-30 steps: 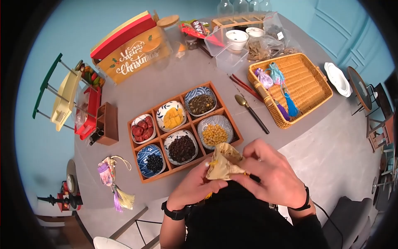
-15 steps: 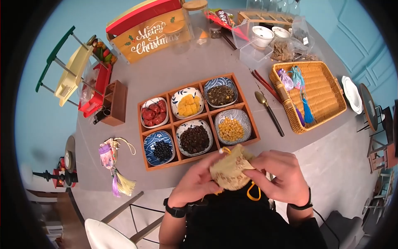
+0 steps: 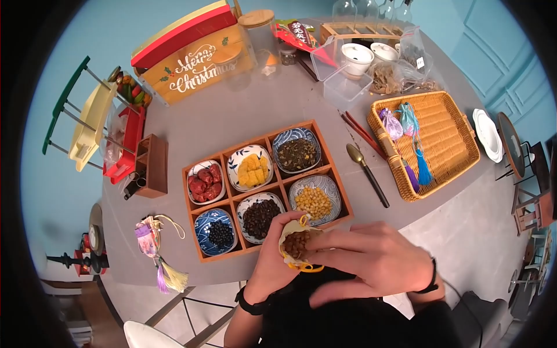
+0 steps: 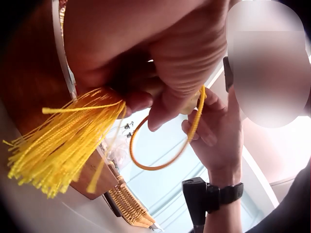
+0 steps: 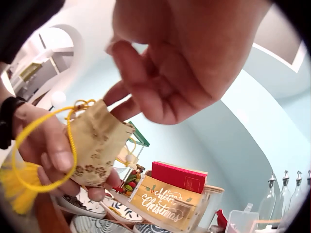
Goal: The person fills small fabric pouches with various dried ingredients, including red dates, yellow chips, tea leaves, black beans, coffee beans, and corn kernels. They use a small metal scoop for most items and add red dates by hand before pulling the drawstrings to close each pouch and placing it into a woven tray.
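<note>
Where the head view is at its broadest, your grey table (image 3: 197, 130) spans the frame. Your six-compartment wooden tray (image 3: 332, 168): centre, a patterned bowl (image 3: 233, 169) in every compartment. Your wicker tray (image 3: 445, 133): right of centre, two small pouches (image 3: 409, 120) at its left side. Your right hand (image 3: 371, 261): lower right of centre, two fingers extended into the mouth of the floral pouch, thumb apart. Your left hand (image 3: 274, 252): lower centre, wrapped round that pouch. Floral pouch (image 5: 99, 141), pale gold, brown print: lower centre of the head view, between your hands. Yellow tassel (image 4: 68, 145): left of the left wrist view. Yellow cord (image 4: 196, 122): mid-frame there, hanging in a loop.
</note>
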`<act>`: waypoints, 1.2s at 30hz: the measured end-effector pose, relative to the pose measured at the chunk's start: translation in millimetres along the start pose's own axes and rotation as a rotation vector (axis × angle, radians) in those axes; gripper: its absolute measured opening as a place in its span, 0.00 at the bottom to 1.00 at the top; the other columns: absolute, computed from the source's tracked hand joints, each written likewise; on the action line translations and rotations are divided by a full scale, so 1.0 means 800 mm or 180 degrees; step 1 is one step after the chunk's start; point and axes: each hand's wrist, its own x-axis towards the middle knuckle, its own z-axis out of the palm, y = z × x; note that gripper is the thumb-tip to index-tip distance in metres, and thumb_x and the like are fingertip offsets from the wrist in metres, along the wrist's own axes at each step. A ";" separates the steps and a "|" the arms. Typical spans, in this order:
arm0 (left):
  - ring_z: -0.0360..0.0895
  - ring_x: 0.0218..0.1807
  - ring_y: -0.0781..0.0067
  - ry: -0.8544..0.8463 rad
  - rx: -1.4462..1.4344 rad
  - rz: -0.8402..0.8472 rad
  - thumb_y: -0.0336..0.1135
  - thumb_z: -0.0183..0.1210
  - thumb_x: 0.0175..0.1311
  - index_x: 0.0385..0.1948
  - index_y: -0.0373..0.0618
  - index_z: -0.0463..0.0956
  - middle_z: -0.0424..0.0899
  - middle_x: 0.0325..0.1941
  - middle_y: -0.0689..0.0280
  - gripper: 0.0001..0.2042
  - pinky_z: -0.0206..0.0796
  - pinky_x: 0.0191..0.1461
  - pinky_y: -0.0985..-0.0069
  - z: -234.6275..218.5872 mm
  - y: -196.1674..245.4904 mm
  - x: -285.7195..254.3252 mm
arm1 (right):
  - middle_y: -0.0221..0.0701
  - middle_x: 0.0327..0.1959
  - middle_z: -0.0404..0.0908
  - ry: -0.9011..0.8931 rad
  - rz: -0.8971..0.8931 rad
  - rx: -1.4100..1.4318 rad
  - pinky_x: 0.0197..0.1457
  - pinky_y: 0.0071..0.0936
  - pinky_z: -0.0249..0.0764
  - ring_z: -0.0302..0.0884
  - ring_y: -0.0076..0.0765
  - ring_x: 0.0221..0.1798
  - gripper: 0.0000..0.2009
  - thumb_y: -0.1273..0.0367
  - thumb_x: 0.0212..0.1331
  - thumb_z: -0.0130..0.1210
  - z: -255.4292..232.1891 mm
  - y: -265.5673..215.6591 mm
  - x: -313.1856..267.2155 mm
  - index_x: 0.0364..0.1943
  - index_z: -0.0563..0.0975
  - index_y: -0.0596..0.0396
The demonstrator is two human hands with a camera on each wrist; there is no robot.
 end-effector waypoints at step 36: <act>0.78 0.46 0.55 -0.0955 0.2377 -0.0462 0.25 0.68 0.44 0.45 0.39 0.72 0.77 0.42 0.56 0.23 0.69 0.51 0.70 -0.048 0.090 0.052 | 0.33 0.39 0.81 0.1214 0.0689 -0.0263 0.42 0.31 0.74 0.79 0.38 0.38 0.10 0.77 0.51 0.58 0.027 0.053 -0.064 0.39 0.80 0.56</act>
